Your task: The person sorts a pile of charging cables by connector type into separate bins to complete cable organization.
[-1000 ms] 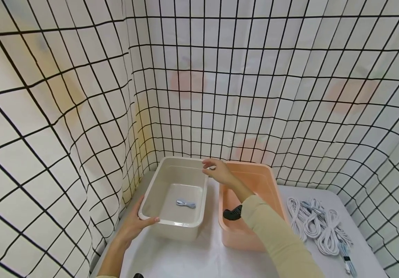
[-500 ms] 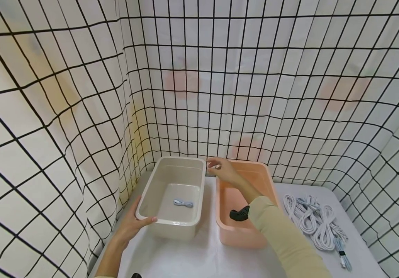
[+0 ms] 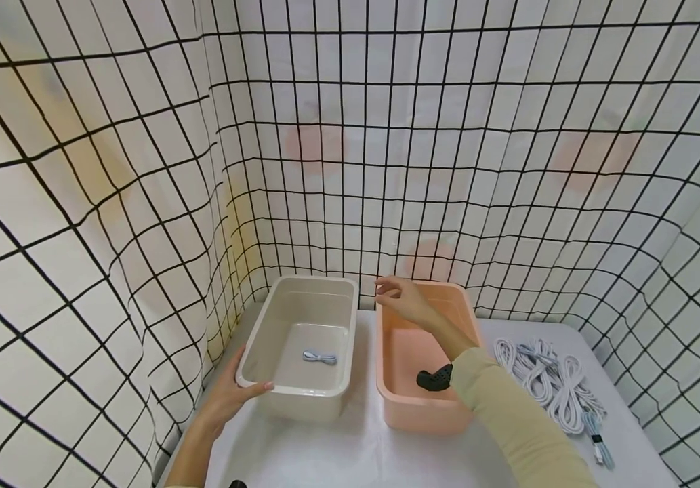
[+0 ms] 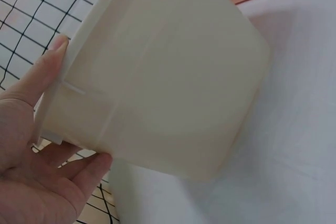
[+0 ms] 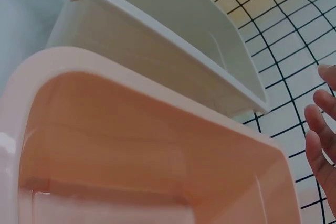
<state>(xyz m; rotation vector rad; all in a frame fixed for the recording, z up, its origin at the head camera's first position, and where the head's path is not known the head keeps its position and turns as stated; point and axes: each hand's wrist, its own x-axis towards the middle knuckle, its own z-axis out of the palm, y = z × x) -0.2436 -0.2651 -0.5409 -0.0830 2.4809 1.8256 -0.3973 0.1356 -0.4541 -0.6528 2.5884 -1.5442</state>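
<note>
My left hand (image 3: 228, 393) grips the near left corner of a beige plastic bin (image 3: 303, 404). In the left wrist view the thumb lies along the rim and the other fingers curl underneath against the wall. Inside the bin lies a small bundled light-blue cable (image 3: 320, 357). My right hand (image 3: 404, 298) hovers over the far left corner of a peach-coloured bin (image 3: 425, 417), its fingers loosely bent and holding nothing. Only the fingers (image 5: 320, 124) show at the edge of the right wrist view. A black perforated piece (image 3: 435, 378) sits at the right wrist.
Several coiled white cables (image 3: 545, 379) lie in a heap right of the peach bin. A light-blue cable with a black tie (image 3: 596, 437) lies at their front. Black wire grid (image 3: 380, 169) closes in the back and sides of the white table (image 3: 362, 454).
My right hand has moved right, from the beige bin's far right rim to above the peach bin. The left hand keeps its grip. The view has turned slightly right.
</note>
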